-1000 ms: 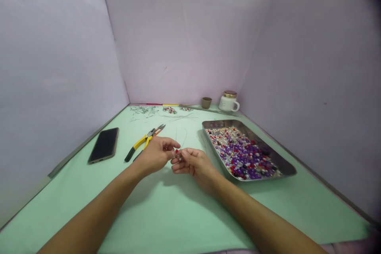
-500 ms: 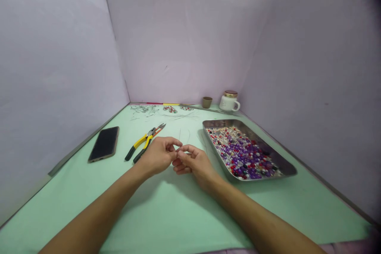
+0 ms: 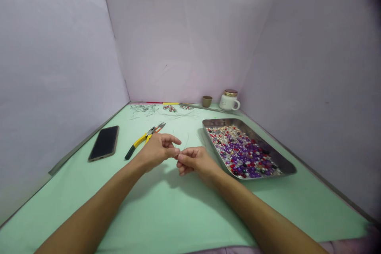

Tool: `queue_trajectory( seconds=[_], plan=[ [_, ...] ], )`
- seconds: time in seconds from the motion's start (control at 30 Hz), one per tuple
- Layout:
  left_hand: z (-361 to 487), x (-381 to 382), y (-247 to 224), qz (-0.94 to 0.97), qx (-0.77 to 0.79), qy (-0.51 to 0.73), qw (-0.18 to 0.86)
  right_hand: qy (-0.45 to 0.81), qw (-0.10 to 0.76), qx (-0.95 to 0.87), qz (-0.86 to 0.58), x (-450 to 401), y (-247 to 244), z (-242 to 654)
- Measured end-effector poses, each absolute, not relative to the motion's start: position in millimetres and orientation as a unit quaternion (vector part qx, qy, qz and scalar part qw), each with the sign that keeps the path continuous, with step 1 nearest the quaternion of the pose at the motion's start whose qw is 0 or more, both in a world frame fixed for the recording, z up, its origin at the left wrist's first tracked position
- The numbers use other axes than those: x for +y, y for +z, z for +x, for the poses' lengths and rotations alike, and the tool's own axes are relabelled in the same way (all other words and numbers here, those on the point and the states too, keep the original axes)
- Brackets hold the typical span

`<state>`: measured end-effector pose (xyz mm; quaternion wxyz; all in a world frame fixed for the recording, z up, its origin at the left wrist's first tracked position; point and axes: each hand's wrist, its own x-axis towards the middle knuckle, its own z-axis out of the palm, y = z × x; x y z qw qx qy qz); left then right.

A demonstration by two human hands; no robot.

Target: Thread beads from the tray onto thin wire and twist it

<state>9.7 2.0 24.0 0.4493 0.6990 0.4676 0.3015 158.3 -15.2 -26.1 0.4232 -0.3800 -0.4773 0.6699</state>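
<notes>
Above the middle of the table, my left hand [image 3: 158, 151] and my right hand [image 3: 195, 160] meet at the fingertips. Both pinch a thin wire [image 3: 187, 141], whose fine ends stick up beyond the fingers. Whether any bead sits on the wire is hidden by the fingertips. Behind my left hand lie yellow-and-black pliers [image 3: 139, 141], partly covered by it, with orange-handled cutters [image 3: 160, 126] against them. To the right of my right hand is a metal tray [image 3: 222, 162] filled with purple, red, white and dark beads [image 3: 248, 154].
A phone [image 3: 104, 143] lies at the left. Along the back are short wire pieces [image 3: 144, 108], small beaded clusters [image 3: 170, 108], loose long wires [image 3: 180, 116], a small brown cup [image 3: 206, 101] and a lidded white mug [image 3: 228, 101]. Pale panels [image 3: 190, 39] enclose three sides.
My left hand has shifted slightly up, with its fingers spread a bit wider. The wire ends have tilted. My right fingers have closed in, and the left hand covers more of the pliers.
</notes>
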Motion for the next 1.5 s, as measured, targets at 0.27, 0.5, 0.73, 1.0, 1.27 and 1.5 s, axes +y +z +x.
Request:
queue_trajectory(
  seconds=[0.27, 0.5, 0.73, 1.0, 1.27, 1.5],
  plan=[
    [10.2, 4.7, 19.6, 0.711, 0.488, 0.33, 0.383, 0.672, 0.402, -0.498, -0.373, -16.0, -28.4, 156.7],
    [9.0, 4.4, 22.0, 0.729, 0.477, 0.282, 0.402, 0.675, 0.429, -0.484, -0.355, -14.3, -30.6, 158.6],
    [7.4, 5.2, 20.4, 0.744, 0.431, 0.278, 0.429, 0.677, 0.444, -0.486, -0.33, -14.3, -32.4, 159.7],
    [8.1, 7.3, 18.7, 0.73, 0.464, 0.308, 0.396, 0.717, 0.414, -0.477, -0.294, -12.1, -32.2, 165.1],
    [8.3, 7.5, 17.7, 0.724, 0.485, 0.3, 0.388, 0.704, 0.407, -0.497, -0.303, -12.0, -32.8, 165.6],
    [11.0, 5.5, 17.4, 0.736, 0.499, 0.293, 0.35, 0.643, 0.425, -0.519, -0.369, -11.8, -28.3, 161.5]
  ],
)
